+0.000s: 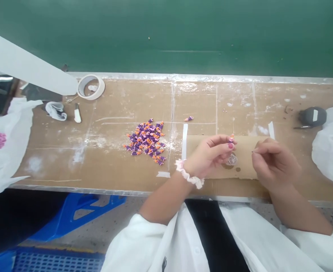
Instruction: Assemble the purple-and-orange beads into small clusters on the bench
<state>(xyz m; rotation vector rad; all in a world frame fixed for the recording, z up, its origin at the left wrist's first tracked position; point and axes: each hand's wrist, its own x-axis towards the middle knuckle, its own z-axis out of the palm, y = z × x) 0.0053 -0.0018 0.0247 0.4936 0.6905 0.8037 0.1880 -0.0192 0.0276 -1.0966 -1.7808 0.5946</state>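
Note:
My left hand (207,155), with a pink scrunchie at its wrist, pinches a tiny orange, pink and purple figurine (232,138) between thumb and fingertips. To its right my right hand (276,164) is closed in a pinch; a thin dark tip shows at its fingers, too small to name. Below and between the hands sits a small clear round dish (232,159) on a brown paper sheet (245,145), partly hidden by my left hand. A pile of similar purple and orange figurines (146,139) lies to the left. One single figurine (188,118) lies apart from it.
A roll of white tape (98,90), a small white-handled tool (77,114) and a phone (0,94) lie at the left. White plastic with pink bits (16,147) covers the left end; another white bag (325,151) and a black round object (313,116) stand right.

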